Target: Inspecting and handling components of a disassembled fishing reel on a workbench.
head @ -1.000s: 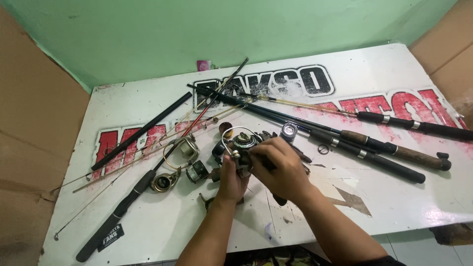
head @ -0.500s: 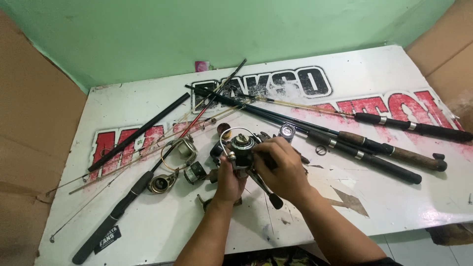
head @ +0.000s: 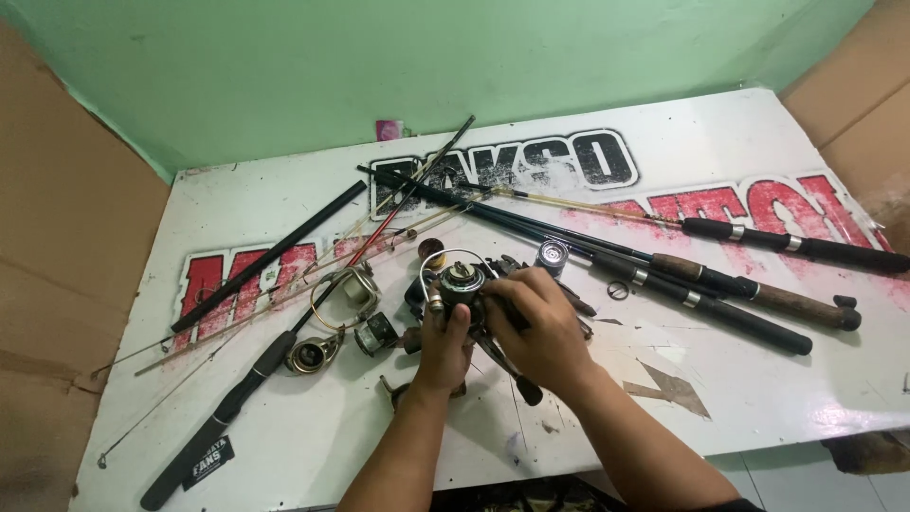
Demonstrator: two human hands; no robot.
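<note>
1. A white table (head: 758, 417) with big red and black painted letters fills most of the view; behind it is a green wall (head: 379, 57), and brown cardboard (head: 57, 284) stands at the left and right sides.
2. Several long fishing rods lie across the table. A group of dark rods with black and cork handles (head: 720, 284) goes from the centre to the right edge. One black rod (head: 237, 398) goes from the upper centre down to the lower left corner.
3. The right hand (head: 536, 327) is closed around the body of a spinning reel (head: 460, 284), with the fingers bent over its right side.
4. The left hand (head: 441, 346) holds the same reel from below, the thumb pressing on its left side. The reel is lifted a little above the table centre, just in front of the rod handles, and its spool top faces the camera.
5. Small reels lie to the left of the hands: one with a round wire bail (head: 351, 289), a dark spool (head: 377, 334) and a metal-coloured reel (head: 311, 354).
6. A silver spool (head: 552, 254) stands just behind the right hand.
7. A small pink object (head: 390, 130) lies at the far edge near the wall.
</note>
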